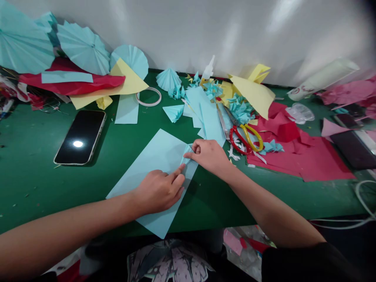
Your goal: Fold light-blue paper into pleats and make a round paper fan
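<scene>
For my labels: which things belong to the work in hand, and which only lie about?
In hand: light blue rectangular paper sheet, pressed by left hand, pinched by right hand.
Lying about: black smartphone; red and yellow scissors; white tape ring; red paper.

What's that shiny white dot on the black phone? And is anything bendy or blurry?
Head view: the dot is a light's glare on the phone screen; the white wall has bright streaks; the wide lens bows the green table's far edge and blurs the pink paper far right; the left hand, right hand and light blue paper sheet look sharp.
</scene>
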A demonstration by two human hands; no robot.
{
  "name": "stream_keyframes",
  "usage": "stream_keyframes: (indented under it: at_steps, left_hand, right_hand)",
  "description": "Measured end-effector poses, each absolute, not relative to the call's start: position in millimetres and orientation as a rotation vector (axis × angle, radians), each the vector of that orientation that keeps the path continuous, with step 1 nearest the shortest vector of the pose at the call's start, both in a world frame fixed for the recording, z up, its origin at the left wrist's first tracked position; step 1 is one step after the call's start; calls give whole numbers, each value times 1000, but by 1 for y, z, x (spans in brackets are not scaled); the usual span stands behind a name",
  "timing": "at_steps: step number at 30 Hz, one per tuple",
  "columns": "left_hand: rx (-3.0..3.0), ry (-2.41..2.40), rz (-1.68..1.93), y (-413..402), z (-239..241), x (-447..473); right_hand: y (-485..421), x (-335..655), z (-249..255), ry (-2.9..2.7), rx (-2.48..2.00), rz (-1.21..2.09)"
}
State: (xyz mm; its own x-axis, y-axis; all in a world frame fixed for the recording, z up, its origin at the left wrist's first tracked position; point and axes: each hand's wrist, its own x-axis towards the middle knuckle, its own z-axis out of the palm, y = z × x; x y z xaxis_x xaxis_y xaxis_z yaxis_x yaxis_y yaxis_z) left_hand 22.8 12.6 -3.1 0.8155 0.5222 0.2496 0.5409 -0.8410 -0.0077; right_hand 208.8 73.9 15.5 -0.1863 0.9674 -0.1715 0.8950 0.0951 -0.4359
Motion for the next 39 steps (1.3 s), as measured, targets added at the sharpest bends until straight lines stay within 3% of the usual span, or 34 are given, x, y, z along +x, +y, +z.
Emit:
stream_keyframes:
  at_steps: [13, 24, 32, 39]
  left_hand:
    - [-2951, -784, -293, 13, 0, 22]
    - [-2957, -801, -236, 11, 0, 24]
    - [-2928, -807, -238, 11, 0, 23]
    - [-2930, -828, -206, 11, 1, 24]
  right_hand:
    - [77, 202, 10, -2051, -1939, 719]
    - [85, 205, 2, -2100, -1975, 522]
    - [80, 215, 19, -2188, -1758, 790]
    - [66, 212, 14, -2431, -1650, 578]
